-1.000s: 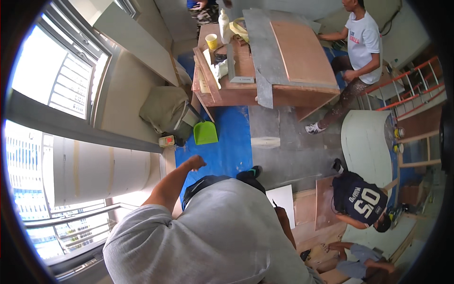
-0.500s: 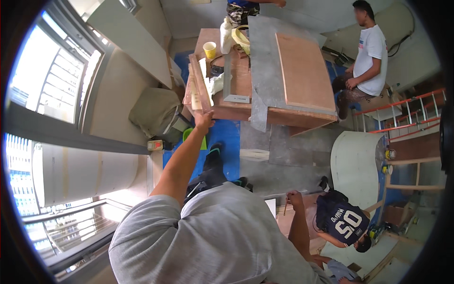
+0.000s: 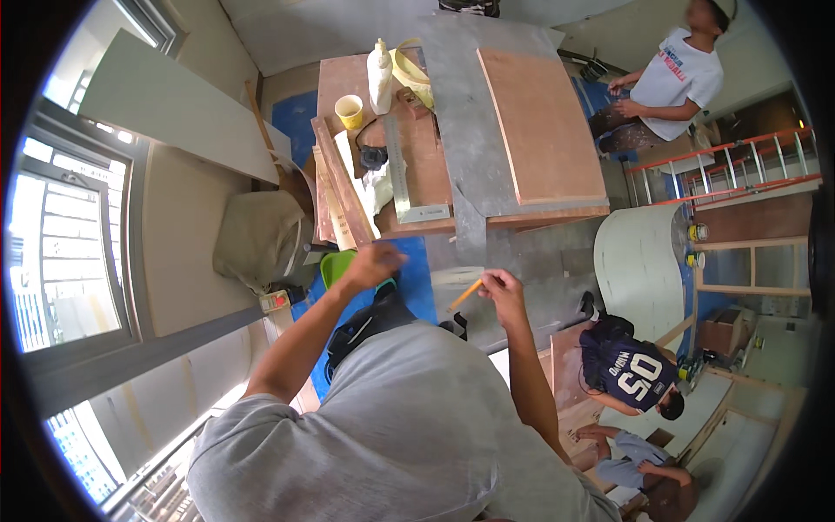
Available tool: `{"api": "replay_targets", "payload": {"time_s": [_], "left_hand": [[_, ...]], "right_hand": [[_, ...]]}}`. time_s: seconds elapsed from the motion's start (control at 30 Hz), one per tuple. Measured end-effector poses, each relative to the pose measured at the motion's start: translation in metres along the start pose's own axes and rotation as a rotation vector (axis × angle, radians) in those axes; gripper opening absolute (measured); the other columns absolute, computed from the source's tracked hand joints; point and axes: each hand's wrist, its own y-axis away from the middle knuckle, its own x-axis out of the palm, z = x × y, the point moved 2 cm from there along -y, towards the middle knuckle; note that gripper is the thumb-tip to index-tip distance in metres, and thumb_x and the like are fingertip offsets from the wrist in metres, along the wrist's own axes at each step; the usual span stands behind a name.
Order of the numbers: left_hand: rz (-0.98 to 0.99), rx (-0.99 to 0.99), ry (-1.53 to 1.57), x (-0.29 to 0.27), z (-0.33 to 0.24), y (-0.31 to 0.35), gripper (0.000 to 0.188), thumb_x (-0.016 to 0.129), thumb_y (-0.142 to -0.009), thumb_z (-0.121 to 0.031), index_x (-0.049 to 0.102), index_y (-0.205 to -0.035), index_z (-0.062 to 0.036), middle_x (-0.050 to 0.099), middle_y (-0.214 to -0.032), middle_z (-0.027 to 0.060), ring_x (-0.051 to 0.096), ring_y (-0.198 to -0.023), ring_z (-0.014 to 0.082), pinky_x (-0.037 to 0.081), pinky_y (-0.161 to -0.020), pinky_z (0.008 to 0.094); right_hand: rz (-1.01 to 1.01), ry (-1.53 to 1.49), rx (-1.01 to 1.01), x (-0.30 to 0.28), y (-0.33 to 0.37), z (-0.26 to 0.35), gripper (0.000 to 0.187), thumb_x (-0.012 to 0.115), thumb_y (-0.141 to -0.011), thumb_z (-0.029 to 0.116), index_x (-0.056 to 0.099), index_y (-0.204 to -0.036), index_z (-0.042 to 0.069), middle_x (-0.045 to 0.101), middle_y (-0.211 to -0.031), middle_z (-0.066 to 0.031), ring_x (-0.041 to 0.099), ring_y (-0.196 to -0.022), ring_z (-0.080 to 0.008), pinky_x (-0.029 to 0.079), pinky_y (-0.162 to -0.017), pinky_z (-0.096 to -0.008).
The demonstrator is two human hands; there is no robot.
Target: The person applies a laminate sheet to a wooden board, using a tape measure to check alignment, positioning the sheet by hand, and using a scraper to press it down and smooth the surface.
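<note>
The left hand's [image 3: 377,265] grip was too blurry to tell, near the wooden strips [image 3: 346,187] on the table [image 3: 342,74]. The right hand [image 3: 504,293] pinched a yellow pencil [image 3: 464,297] between the gray shirt [image 3: 391,409] and the table. Likely, holding it lightly, close to its low end, would have worked best.

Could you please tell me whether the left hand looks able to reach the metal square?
Probably yes: the metal square lies uncovered ahead and right of the left hand, with nothing visible between them.
</note>
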Motion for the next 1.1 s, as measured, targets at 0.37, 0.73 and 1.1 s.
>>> {"api": "replay_targets", "payload": {"time_s": [0.37,0.73,1.1], "left_hand": [[0.144,0.373,-0.242,0.008,-0.040,-0.125,0.034,0.060,-0.087,-0.014,0.061,-0.118,-0.0012,0.068,-0.088,0.0232,0.068,-0.080,0.0351,0.054,-0.070,0.0445],[0.038,-0.212,-0.005,0.010,-0.031,-0.273,0.034,0.062,-0.089,-0.028,0.064,-0.098,0.0047,0.068,-0.090,0.0222,0.068,-0.073,0.0332,0.053,-0.066,0.0440],[-0.346,-0.191,-0.020,0.039,-0.106,-0.290,0.033,0.063,-0.081,-0.017,0.070,-0.102,0.0067,0.069,-0.107,0.0278,0.069,-0.102,0.0383,0.055,-0.083,0.0434]], "right_hand": [[-0.066,0.096,0.003,0.055,-0.034,0.029,0.028,0.069,-0.094,0.020,0.065,-0.116,0.003,0.068,-0.094,-0.0030,0.065,-0.080,-0.0114,0.053,-0.068,-0.0271],[-0.530,0.160,0.808,-0.108,0.207,-0.267,0.032,0.071,-0.091,0.020,0.063,-0.118,0.005,0.070,-0.094,-0.0081,0.066,-0.067,-0.0195,0.052,-0.055,-0.0344],[-0.481,0.079,0.709,-0.063,0.259,-0.288,0.023,0.071,-0.090,0.020,0.066,-0.109,0.008,0.067,-0.085,-0.0026,0.062,-0.067,-0.0135,0.049,-0.055,-0.0277]]}}
